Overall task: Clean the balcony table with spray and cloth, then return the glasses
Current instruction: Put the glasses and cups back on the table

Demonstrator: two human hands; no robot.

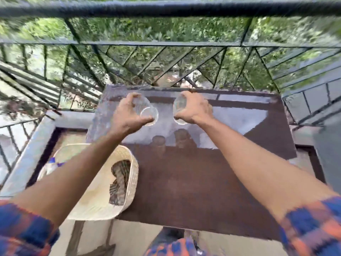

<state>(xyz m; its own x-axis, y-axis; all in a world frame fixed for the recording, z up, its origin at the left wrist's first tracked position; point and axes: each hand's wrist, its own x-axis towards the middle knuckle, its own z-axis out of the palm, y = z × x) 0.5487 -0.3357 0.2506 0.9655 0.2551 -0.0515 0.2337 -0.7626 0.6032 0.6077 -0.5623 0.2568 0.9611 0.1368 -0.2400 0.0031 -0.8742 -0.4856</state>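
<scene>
I hold two clear glasses above the far half of a dark brown, glossy table (203, 182). My left hand (127, 115) grips the left glass (147, 111) from above, fingers curled round its side. The right glass (180, 109) is gripped the same way by my right hand (195, 109). Both glasses are tilted, their round ends turned toward me. Whether they touch the tabletop I cannot tell; the reflections of both hands show on the surface just below them.
A pale woven basket (127, 196) stands at the table's left edge with a striped cloth (120, 180) inside. A black metal railing (166, 45) runs right behind the table, trees beyond it. A low concrete ledge (27, 156) lies to the left.
</scene>
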